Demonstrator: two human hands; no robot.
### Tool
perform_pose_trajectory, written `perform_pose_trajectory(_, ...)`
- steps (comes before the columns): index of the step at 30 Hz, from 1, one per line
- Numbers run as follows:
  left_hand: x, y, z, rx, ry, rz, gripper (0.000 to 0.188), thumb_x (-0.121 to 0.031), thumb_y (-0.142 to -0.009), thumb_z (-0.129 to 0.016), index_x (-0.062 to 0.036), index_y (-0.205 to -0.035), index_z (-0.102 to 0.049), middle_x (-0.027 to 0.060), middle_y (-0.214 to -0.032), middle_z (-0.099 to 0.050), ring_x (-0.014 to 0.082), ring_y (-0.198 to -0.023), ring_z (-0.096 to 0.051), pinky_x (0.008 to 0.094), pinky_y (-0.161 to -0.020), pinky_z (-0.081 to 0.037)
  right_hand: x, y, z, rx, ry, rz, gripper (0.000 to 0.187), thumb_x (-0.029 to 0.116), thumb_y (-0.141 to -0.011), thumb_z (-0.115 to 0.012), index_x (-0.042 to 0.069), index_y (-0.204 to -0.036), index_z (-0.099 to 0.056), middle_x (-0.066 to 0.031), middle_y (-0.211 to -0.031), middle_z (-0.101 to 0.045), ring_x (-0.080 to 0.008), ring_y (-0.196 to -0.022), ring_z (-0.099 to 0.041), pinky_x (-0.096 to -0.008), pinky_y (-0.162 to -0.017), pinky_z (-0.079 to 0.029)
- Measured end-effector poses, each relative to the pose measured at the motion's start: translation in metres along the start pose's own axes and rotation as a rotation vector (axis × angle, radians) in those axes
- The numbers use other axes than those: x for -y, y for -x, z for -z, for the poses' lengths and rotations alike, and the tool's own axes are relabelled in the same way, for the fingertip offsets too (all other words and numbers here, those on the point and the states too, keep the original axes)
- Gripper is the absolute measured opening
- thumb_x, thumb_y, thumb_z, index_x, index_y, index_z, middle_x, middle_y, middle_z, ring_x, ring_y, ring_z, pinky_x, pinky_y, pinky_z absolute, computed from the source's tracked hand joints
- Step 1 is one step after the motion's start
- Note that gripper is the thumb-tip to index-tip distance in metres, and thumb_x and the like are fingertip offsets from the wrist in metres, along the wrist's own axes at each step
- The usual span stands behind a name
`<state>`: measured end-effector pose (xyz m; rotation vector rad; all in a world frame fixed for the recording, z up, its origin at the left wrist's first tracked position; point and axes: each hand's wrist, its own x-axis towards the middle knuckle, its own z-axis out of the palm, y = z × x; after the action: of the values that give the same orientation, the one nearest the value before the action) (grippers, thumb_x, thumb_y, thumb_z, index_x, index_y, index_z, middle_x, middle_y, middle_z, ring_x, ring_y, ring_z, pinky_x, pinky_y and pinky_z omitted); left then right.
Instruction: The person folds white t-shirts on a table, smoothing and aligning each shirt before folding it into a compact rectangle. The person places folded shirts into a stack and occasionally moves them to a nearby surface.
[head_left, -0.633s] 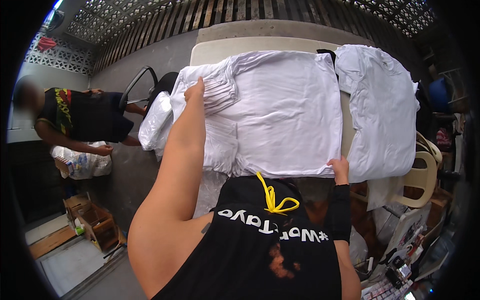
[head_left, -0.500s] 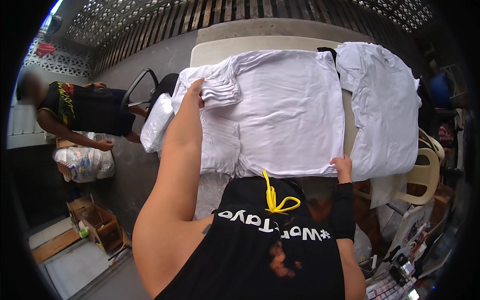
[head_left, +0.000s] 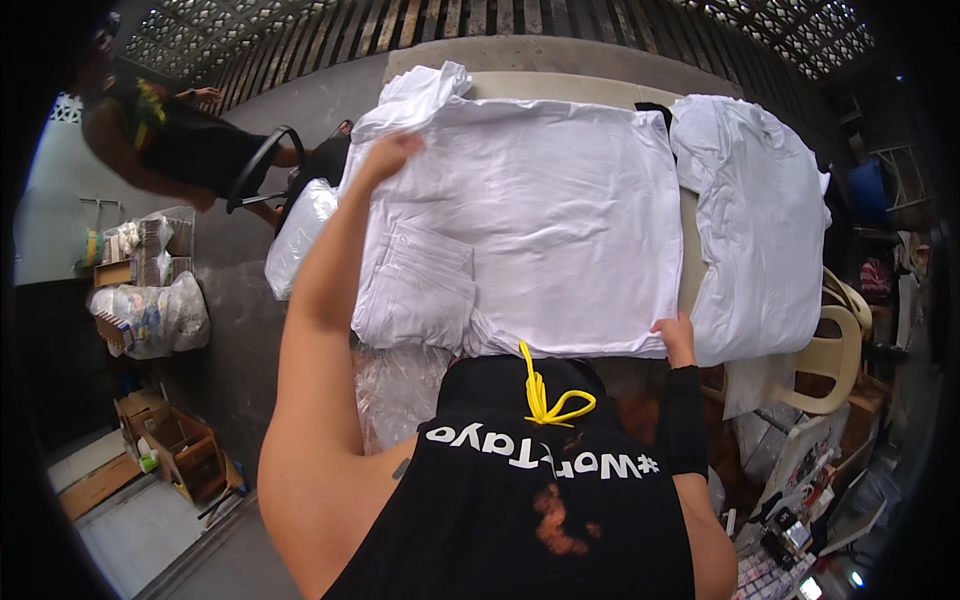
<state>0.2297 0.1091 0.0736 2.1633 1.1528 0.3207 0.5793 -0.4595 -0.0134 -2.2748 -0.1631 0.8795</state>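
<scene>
A pile of white T-shirts (head_left: 570,220) lies spread on the table in front of me, its top shirt fairly smooth with soft creases. My left hand (head_left: 393,156) is over the pile's upper left part, just below a bunched sleeve stack (head_left: 425,85); motion smears its fingers. A second, layered sleeve stack (head_left: 425,285) is folded inward at the pile's near left. At the near right corner, my right hand (head_left: 677,341) pinches the edge of the shirt. Another heap of white T-shirts (head_left: 760,230) lies to the right.
The pale table (head_left: 560,90) shows behind the shirts. Clear plastic packaging (head_left: 300,240) sits at its left end, beside a dark chair (head_left: 265,165). Another person (head_left: 170,130) is at the far left. A beige plastic chair (head_left: 835,360) stands at the right.
The far left sleeve stack has unfolded outward, away from the pile's middle. My left hand has shifted slightly toward the pile. My right hand stays at the near right corner.
</scene>
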Motion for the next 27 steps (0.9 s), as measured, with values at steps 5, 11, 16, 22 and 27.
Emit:
perform_pose_trajectory(5, 0.034, 0.126, -0.071, 0.122, -0.276, 0.095, 0.044, -0.042, -0.073, -0.077, -0.0109, -0.103, -0.066, 0.0136, -0.100, -0.068, 0.0324, -0.107, -0.057, 0.0468, -0.094, -0.044, -0.003, -0.013, 0.002, 0.062, 0.157, 0.017, 0.043, 0.008, -0.060, -0.069, -0.007, -0.100, -0.066, -0.0229, -0.095, -0.069, -0.0352, -0.088, -0.066, -0.0381, -0.076, -0.053)
perform_pose_trajectory(11, -0.002, 0.153, -0.055, 0.209, -0.431, 0.006, 0.073, -0.071, -0.066, -0.073, -0.0077, -0.102, -0.071, 0.0182, -0.108, -0.066, 0.0357, -0.107, -0.061, 0.0418, -0.094, -0.047, 0.031, -0.011, -0.007, -0.096, 0.450, -0.074, 0.040, 0.009, -0.056, -0.072, -0.011, -0.090, -0.068, -0.0291, -0.097, -0.069, -0.0432, -0.096, -0.067, -0.0423, -0.081, -0.053)
perform_pose_trajectory(16, -0.013, 0.169, -0.038, 0.620, -0.267, 0.164, 0.080, -0.069, -0.064, -0.077, -0.0070, -0.114, -0.069, 0.0201, -0.122, -0.065, 0.0364, -0.112, -0.062, 0.0437, -0.094, -0.048, 0.054, 0.007, -0.003, -0.071, 0.428, -0.099, 0.047, 0.013, -0.056, -0.074, -0.012, -0.095, -0.066, -0.0341, -0.104, -0.066, -0.0471, -0.103, -0.063, -0.0447, -0.088, -0.052)
perform_pose_trajectory(22, -0.003, 0.293, -0.027, 1.235, -0.333, 0.205, 0.061, -0.042, -0.070, -0.082, -0.0115, -0.121, -0.067, 0.0115, -0.116, -0.069, 0.0226, -0.101, -0.065, 0.0354, -0.088, -0.049, 0.055, 0.018, -0.002, -0.129, 0.423, -0.061, 0.046, 0.012, -0.057, -0.074, -0.013, -0.095, -0.066, -0.0342, -0.104, -0.066, -0.0477, -0.104, -0.063, -0.0443, -0.089, -0.052)
perform_pose_trajectory(27, 0.058, 0.360, -0.027, 1.508, -0.233, 0.651, 0.059, -0.038, -0.082, -0.071, -0.0093, -0.132, -0.061, 0.0107, -0.136, -0.059, 0.0295, -0.118, -0.061, 0.0418, -0.094, -0.051, 0.049, 0.007, 0.003, -0.046, 0.437, -0.036, 0.049, 0.013, -0.059, -0.073, -0.013, -0.100, -0.066, -0.0341, -0.106, -0.065, -0.0471, -0.104, -0.063, -0.0433, -0.088, -0.051)
